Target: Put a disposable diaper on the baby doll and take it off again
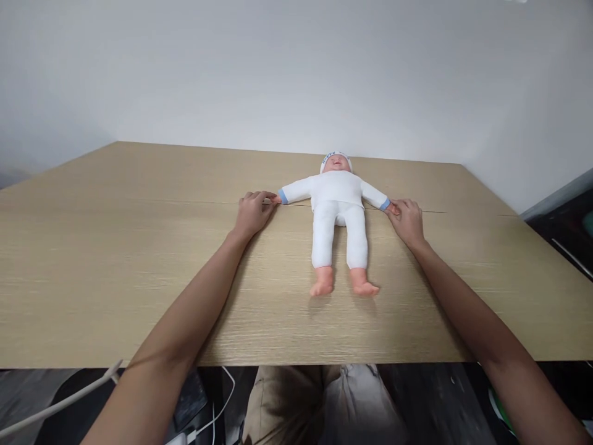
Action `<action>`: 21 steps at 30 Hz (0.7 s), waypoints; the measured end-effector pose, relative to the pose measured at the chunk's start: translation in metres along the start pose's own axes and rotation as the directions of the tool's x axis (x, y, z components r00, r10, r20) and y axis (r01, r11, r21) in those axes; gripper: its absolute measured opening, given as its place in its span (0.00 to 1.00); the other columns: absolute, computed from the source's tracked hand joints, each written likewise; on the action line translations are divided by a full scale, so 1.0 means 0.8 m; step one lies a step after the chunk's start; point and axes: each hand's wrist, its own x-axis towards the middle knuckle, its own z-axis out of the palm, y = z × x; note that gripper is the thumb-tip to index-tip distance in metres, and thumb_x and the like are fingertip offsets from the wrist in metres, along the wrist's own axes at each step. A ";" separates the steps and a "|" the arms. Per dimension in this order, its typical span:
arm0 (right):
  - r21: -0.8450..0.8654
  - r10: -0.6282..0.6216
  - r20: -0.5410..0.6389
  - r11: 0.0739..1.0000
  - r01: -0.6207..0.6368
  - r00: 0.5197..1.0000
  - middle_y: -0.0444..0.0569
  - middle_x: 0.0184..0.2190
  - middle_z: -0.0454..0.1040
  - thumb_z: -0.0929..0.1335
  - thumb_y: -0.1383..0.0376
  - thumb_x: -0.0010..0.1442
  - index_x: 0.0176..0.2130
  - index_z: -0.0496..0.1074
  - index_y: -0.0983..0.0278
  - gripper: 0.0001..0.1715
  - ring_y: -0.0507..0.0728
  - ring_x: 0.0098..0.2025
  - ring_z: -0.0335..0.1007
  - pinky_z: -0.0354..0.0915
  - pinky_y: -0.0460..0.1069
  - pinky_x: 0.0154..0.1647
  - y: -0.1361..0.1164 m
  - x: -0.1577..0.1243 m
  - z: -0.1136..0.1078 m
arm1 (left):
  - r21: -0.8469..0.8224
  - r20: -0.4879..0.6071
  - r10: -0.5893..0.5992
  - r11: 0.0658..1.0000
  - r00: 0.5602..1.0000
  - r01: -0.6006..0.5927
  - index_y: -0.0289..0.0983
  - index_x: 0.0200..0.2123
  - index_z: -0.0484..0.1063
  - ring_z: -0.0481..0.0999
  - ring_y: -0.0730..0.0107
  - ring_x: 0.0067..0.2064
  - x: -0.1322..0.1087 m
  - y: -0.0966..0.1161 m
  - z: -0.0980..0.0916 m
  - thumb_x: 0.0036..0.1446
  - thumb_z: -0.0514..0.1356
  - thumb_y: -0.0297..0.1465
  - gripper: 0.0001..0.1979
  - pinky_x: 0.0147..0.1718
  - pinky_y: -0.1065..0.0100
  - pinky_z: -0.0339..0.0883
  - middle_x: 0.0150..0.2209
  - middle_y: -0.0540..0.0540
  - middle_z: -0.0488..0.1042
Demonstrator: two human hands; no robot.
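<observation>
A baby doll (338, 191) lies on its back on the wooden table, its head toward the wall and its bare feet toward me. It wears a white top and trousers with blue cuffs, and a white cap (335, 154) with dark lettering. Both its arms are stretched out sideways. My left hand (254, 213) is closed on the doll's hand at the left, fingers pinching it. At the other side, my right hand (408, 221) grips the doll's other hand between thumb and fingers. Both my wrists rest low over the tabletop.
The light wooden table (115, 259) has a thin seam running across it beneath the doll. Behind it rises a pale wall (278, 74). A black object (567, 216) stands past the right edge. White cables (60, 405) hang below the near edge at the left.
</observation>
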 end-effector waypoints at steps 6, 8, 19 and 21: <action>0.012 0.034 -0.012 0.999 -0.033 0.999 0.65 0.56 0.80 0.66 0.60 0.72 0.60 0.81 0.67 0.24 0.72 0.58 0.70 0.64 0.63 0.60 -0.002 0.014 0.009 | 0.016 -0.030 -0.043 0.999 0.999 0.044 0.40 0.52 0.82 0.76 0.40 0.58 0.008 -0.002 0.005 0.73 0.58 0.44 0.19 0.58 0.48 0.64 0.56 0.33 0.83; 0.019 0.043 -0.014 0.999 -0.043 0.999 0.65 0.57 0.80 0.66 0.61 0.72 0.59 0.81 0.68 0.24 0.72 0.58 0.70 0.65 0.64 0.61 -0.003 0.018 0.011 | 0.016 -0.036 -0.049 0.999 0.998 0.050 0.40 0.52 0.82 0.76 0.40 0.58 0.009 -0.003 0.005 0.73 0.57 0.45 0.19 0.58 0.48 0.64 0.56 0.33 0.83; 0.086 0.061 -0.058 0.995 -0.056 0.996 0.68 0.63 0.74 0.64 0.69 0.62 0.65 0.73 0.71 0.33 0.69 0.66 0.70 0.67 0.64 0.71 -0.027 -0.006 -0.008 | -0.063 -0.069 0.001 0.998 0.998 -0.006 0.38 0.59 0.75 0.73 0.45 0.63 -0.018 0.033 -0.018 0.69 0.58 0.38 0.20 0.66 0.47 0.65 0.61 0.32 0.77; 0.117 0.071 -0.089 0.991 -0.060 0.993 0.68 0.63 0.74 0.65 0.68 0.63 0.64 0.73 0.69 0.31 0.70 0.67 0.70 0.67 0.67 0.72 -0.051 -0.021 -0.025 | -0.114 -0.083 0.010 0.993 0.996 -0.020 0.38 0.61 0.73 0.73 0.46 0.65 -0.042 0.062 -0.037 0.69 0.57 0.38 0.21 0.64 0.47 0.69 0.64 0.31 0.75</action>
